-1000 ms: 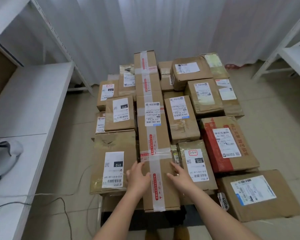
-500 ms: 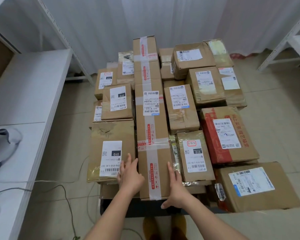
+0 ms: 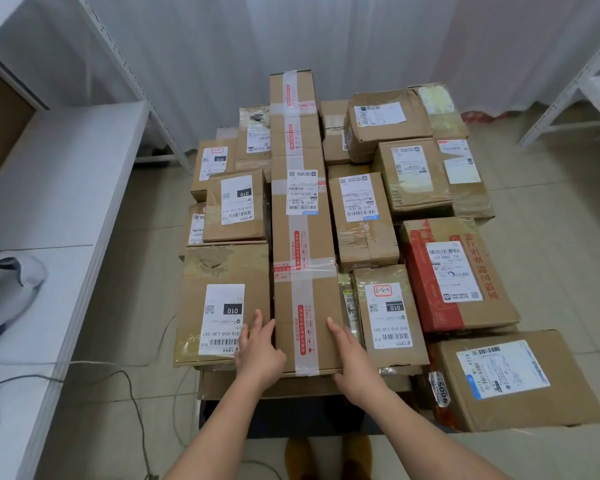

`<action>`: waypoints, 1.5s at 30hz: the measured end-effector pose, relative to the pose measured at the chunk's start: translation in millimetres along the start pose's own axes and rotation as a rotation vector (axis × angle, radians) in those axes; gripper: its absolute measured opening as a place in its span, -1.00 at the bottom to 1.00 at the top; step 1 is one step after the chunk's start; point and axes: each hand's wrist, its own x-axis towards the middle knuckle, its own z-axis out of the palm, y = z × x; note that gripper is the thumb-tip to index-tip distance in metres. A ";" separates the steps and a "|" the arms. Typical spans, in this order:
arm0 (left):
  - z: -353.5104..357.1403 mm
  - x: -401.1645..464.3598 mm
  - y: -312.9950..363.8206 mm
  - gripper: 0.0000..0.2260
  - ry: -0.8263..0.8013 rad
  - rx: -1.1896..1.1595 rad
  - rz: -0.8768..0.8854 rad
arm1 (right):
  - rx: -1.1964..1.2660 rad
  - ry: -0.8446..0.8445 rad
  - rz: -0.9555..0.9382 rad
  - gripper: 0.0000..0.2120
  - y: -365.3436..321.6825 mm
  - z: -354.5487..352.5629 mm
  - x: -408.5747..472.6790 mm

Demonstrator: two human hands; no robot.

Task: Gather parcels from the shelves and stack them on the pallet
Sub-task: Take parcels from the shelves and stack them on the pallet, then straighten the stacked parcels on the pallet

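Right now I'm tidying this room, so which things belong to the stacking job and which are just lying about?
Job:
long taped box
left hand and right hand, flat against its near end
red box
other parcels stacked around them

Lying about:
grey cloth on the white shelf
cable on the floor

A white pleated curtain (image 3: 361,39) is hung across the back; the floor (image 3: 551,220) is laid with beige tiles, and white metal shelving (image 3: 49,174) is set along both sides under soft light
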 end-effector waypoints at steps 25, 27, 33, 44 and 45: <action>0.5 -0.4 9.5 -0.39 -0.026 -0.063 -0.035 | -0.063 -0.049 0.018 -0.08 8.3 1.5 -6.1; 0.5 -1.6 9.2 -0.40 -0.029 -0.054 -0.033 | -0.077 -0.071 0.026 -0.09 7.4 -2.6 -7.3; -7.3 -23.3 9.9 -0.43 -0.013 -0.209 -0.047 | -0.048 -0.045 0.044 -0.18 -9.2 -20.5 -15.6; -69.4 -47.9 -19.4 -0.51 0.162 -0.528 -0.189 | -0.065 0.012 -0.066 -0.35 -83.1 -42.7 -27.2; -74.6 -49.4 -26.2 -0.52 0.183 -0.563 -0.214 | -0.072 0.008 -0.085 -0.38 -91.8 -39.7 -26.6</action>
